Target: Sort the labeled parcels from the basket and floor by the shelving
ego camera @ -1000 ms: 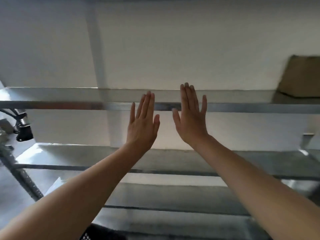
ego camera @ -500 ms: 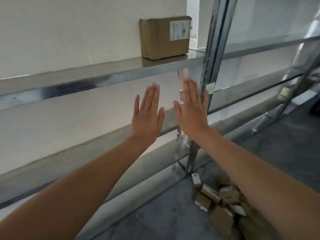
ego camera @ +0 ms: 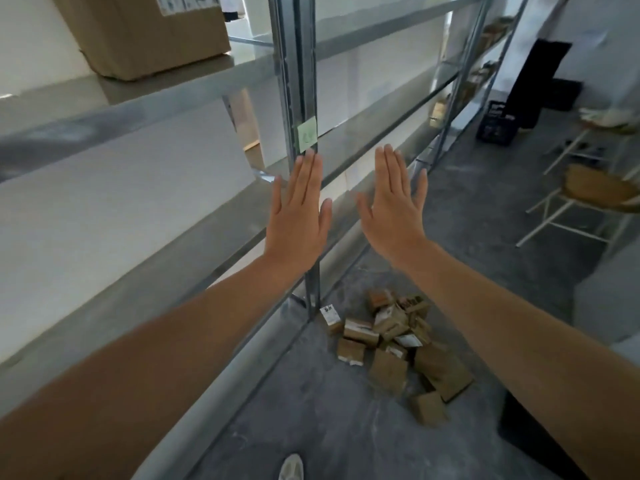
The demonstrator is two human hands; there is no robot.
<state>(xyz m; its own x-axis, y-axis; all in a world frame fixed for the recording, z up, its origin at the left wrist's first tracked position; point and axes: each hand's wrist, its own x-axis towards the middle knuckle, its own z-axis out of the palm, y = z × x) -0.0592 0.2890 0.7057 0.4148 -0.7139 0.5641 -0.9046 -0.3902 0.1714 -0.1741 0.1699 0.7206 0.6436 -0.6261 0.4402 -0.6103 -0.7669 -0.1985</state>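
**Both hands free; floor pile untouched**

Head view (only view supplied):

- Hands: left hand (ego camera: 298, 216) and right hand (ego camera: 393, 209) are both flat, with fingers straight and together and palms turned away. Nothing is held. They are raised side by side in front of the shelving upright (ego camera: 298, 71) and are not touching each other. Contact with the upright cannot be confirmed.
- Labeled parcels (ego camera: 391, 344): a loose heap of small brown boxes lies on the floor (ego camera: 346, 427), just beside the foot of the upright. It is below the hands and well apart from them. White labels are seen on several, but the text is too small to be read.
- Step in hand, as judged: the first pick from the heap.
  - One parcel should be taken from the top or edge, so the rest is not toppled.
  - The label should be turned face-up and read before anything is carried.
  - A green note (ego camera: 307, 134) is stuck to the upright just above the left fingertips (ego camera: 310, 159). It is probably a bay marker, to be matched against the label. Its writing is not legible.
- Containers:
  - A black crate (ego camera: 497, 123) stands on the floor far along the aisle, near the next upright. It is likely the basket; its contents are not visible.
  - A large cardboard box (ego camera: 145, 32) with a white label sits on the upper shelf (ego camera: 173, 90). Its top is out of frame.
  - Small brown items are seen in the far bay (ego camera: 485, 36), too blurred to be identified.
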